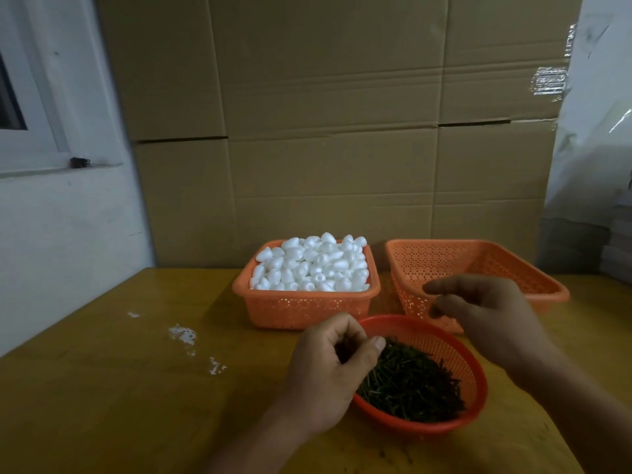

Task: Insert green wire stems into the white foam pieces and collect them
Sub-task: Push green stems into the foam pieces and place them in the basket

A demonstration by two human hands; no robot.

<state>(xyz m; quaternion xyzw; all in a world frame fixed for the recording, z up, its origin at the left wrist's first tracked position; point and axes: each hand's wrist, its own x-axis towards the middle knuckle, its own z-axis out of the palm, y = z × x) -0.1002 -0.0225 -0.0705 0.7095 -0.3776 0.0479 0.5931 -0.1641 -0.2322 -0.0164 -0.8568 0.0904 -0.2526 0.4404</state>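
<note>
A round red basket (473, 364) near the table's front holds a heap of short green wire stems (410, 384). My left hand (328, 367) sits at the basket's left rim, fingers curled, pinching a few dark stems. My right hand (485, 313) hovers above the basket's far side with fingers loosely bent and nothing in it. Behind them a square orange basket (301, 309) is heaped with white foam pieces (314, 265). To its right stands an orange basket (444, 258) with nothing visible in it; my right hand hides its front part.
The wooden table (119, 388) has white foam crumbs (183, 335) left of the baskets. A wall of cardboard boxes (325, 131) rises right behind the baskets. A white wall with a window sill lies to the left, plastic-wrapped stacks to the right.
</note>
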